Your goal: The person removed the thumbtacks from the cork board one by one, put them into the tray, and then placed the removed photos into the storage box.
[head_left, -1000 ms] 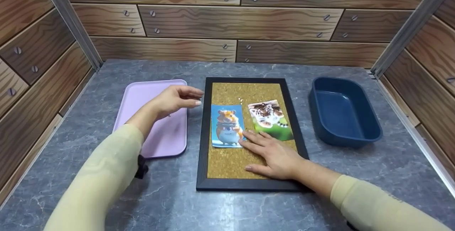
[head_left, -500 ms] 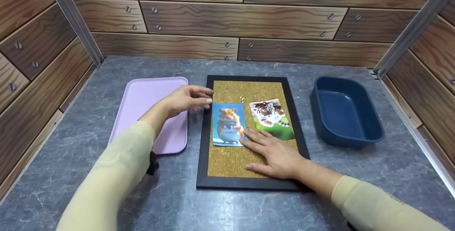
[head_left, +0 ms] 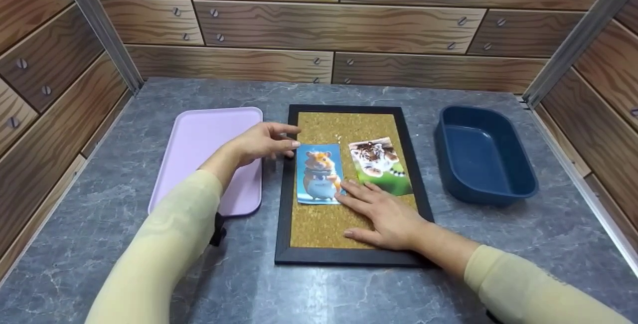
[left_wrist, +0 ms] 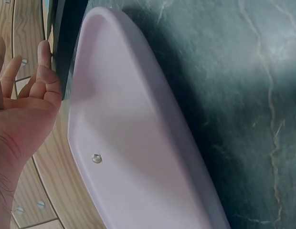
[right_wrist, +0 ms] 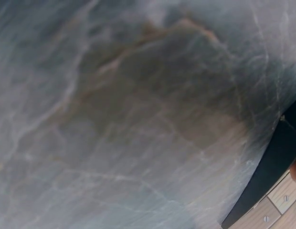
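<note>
A black-framed corkboard (head_left: 319, 227) lies on the table with two pictures on it. The hamster picture (head_left: 319, 174) is at the left, the tiger picture (head_left: 381, 167) at the right, slightly turned, with a small pin at its top. My left hand (head_left: 264, 142) hovers over the left frame edge, thumb tip by the hamster picture's top left corner. In the left wrist view that hand (left_wrist: 28, 102) has loosely bent fingers and nothing visible in them. Flat on the cork, my right hand (head_left: 386, 217) has its fingertips at the lower edges of both pictures.
Left of the board lies a shallow lilac tray (head_left: 199, 129); the left wrist view shows one shiny round-headed pin (left_wrist: 96, 158) on it. A deep dark blue container (head_left: 486, 154) stands to the right. Tiny white specks (head_left: 339, 138) show on the cork. Wood-patterned walls enclose the table.
My left hand has moved right, from above the tray's edge to the corkboard's left frame edge. The right hand stays in place on the cork. The view has shifted slightly.
</note>
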Demonstrator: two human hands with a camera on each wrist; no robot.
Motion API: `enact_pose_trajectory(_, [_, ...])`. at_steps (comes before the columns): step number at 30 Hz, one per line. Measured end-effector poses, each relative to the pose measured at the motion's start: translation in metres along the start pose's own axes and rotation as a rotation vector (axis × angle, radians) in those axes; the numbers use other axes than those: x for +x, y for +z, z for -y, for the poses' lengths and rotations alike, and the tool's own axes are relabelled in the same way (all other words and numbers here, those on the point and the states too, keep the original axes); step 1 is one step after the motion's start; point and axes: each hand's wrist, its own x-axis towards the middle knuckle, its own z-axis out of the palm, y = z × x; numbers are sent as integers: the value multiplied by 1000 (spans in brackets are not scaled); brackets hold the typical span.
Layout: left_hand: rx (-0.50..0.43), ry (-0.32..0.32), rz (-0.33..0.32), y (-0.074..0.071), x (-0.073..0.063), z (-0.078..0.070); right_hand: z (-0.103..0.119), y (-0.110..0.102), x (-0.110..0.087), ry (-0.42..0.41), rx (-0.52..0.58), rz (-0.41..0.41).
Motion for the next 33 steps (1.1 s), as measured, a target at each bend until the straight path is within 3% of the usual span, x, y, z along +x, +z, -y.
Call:
enact_pose_trajectory(11, [-30,-22,14,6,2,2,0,0,-1,2,3,1])
enact_pose_trajectory(18, [-60,6,3,12,2,1,0,-1,-1,3,-1,4])
enact_pose_trajectory(33, [-146,35,35,20,-10,5,1,-1,0,-1,5,-1])
